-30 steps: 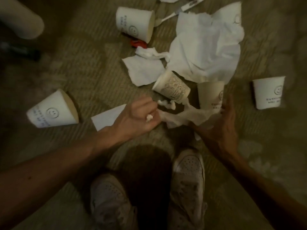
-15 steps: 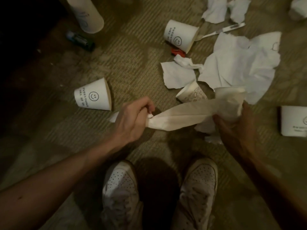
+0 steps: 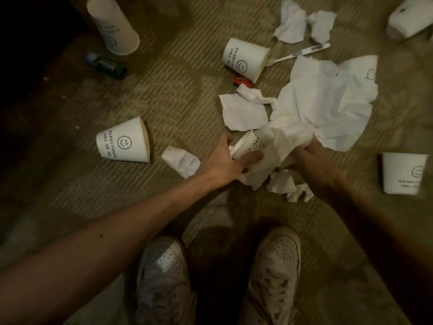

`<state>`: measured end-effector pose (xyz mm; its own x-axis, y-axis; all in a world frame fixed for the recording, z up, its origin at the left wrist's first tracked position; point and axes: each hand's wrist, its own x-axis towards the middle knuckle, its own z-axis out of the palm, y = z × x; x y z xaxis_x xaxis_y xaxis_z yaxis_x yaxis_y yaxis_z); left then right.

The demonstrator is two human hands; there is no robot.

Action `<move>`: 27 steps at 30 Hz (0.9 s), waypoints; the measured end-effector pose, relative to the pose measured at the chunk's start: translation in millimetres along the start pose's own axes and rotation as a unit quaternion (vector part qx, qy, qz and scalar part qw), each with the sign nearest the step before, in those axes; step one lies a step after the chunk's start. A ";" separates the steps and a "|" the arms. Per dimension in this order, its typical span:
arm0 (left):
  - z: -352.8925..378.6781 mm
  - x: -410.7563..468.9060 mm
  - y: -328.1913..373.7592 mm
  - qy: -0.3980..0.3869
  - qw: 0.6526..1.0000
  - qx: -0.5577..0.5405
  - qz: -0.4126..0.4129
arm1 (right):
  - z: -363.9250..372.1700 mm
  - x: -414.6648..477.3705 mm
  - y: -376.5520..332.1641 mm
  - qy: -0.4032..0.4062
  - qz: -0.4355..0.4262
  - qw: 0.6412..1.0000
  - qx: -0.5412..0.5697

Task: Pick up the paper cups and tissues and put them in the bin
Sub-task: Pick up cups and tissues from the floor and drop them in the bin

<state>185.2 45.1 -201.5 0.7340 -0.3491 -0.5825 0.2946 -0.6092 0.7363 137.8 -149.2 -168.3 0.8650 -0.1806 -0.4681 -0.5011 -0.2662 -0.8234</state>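
My left hand (image 3: 222, 160) grips a tipped white paper cup (image 3: 244, 146) on the carpet, thumb above it and fingers below. Close beside it, my right hand (image 3: 312, 158) holds a bunched tissue (image 3: 284, 137) that drapes over the cup. A large crumpled tissue sheet (image 3: 328, 102) lies just beyond both hands. Smiley-printed cups lie tipped at the left (image 3: 124, 143), centre top (image 3: 244, 58), top left (image 3: 114, 26), right (image 3: 403, 172) and top right (image 3: 407, 19). Smaller tissue pieces lie near my left wrist (image 3: 182, 160), below my right hand (image 3: 281, 184) and at the top (image 3: 293, 22). No bin is in view.
My two white shoes (image 3: 164, 277) stand on the striped carpet (image 3: 178, 95) just below the hands. A dark lighter-like object (image 3: 106, 65), a plastic spoon (image 3: 302, 52) and a small red scrap (image 3: 242, 80) also lie on the floor. The far left is dark.
The tissue that was stretched between my hands is now bunched in my right hand. My left hand has moved right onto the tipped cup, and both hands have come closer together.
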 end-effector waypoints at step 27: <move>-151.3 29.6 115.7 0.307 0.922 -0.228 0.064 | 18.9 106.0 -189.2 -0.116 -0.119 0.975 0.150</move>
<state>333.6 72.0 -81.5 0.9477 0.1560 -0.2785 0.3045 -0.1801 0.9353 324.7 -100.1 -68.3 0.9553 0.0806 -0.2845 -0.2870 0.0205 -0.9577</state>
